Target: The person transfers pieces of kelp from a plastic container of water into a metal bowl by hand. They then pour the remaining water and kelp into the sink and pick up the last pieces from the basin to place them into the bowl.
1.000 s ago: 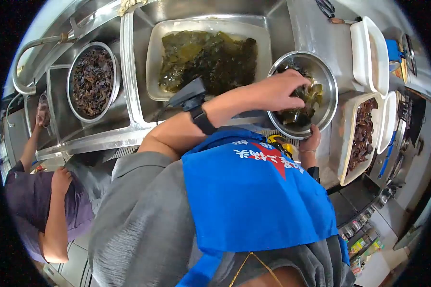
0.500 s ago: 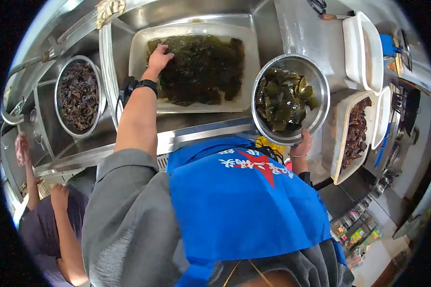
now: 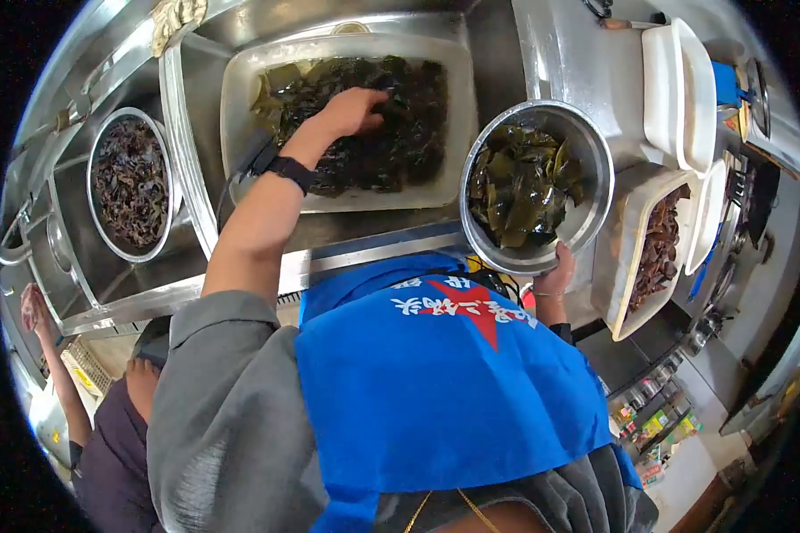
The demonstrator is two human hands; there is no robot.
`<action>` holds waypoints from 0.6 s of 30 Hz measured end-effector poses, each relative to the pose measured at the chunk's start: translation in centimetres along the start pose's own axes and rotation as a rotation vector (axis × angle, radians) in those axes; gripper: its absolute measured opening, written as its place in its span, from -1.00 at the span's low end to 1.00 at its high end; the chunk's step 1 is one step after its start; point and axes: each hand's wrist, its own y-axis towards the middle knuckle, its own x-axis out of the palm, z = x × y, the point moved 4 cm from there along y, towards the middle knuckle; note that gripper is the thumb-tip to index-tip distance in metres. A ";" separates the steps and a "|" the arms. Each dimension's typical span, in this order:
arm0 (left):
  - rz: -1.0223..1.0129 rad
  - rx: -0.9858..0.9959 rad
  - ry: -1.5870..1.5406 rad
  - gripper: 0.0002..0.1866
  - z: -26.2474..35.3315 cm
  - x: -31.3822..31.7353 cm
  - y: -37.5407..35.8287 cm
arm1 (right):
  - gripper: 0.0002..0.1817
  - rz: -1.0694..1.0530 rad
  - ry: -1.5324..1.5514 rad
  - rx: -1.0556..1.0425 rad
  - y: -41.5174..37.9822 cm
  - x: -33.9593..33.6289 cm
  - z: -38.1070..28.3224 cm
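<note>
My left hand (image 3: 351,111) reaches into dark green kelp (image 3: 400,151) soaking in a large whitish plastic tub (image 3: 460,133). Its thumb and forefinger look apart; the fingertips are partly lost against the dark kelp. At the near rim of a round stainless-steel bowl (image 3: 598,169), my right hand (image 3: 556,274) grips the edge, thumb inside. Wet, broad pieces of green kelp (image 3: 520,191) lie in that bowl, mostly on its left side. The bowl is tilted slightly and stands right of the tub.
The tub sits in a steel sink. In the left basin is a metal bowl of dark fungus-like pieces (image 3: 132,182). To the right stand a tub of reddish-brown pieces (image 3: 660,244) and white containers (image 3: 689,89). Another person's arm (image 3: 58,373) shows at lower left.
My left hand has moved right, from the tub's left side to the middle of the kelp. My right hand keeps hold of the bowl. The other person's arms have shifted.
</note>
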 end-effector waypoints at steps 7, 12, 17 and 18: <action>0.298 0.032 0.462 -0.36 4.2 1.1 6.2 | -0.73 0.101 0.977 0.776 -0.3 1.2 0.9; 0.108 -0.141 0.448 -0.35 4.3 3.3 7.4 | -0.76 0.101 0.984 0.721 -0.9 2.0 2.5; -0.060 0.058 0.387 -0.55 2.5 9.6 7.7 | -0.80 0.107 0.070 0.036 -0.2 0.1 0.0; -0.101 0.116 0.391 -0.58 2.6 10.3 7.3 | -0.80 0.108 0.076 0.032 -0.2 0.0 0.0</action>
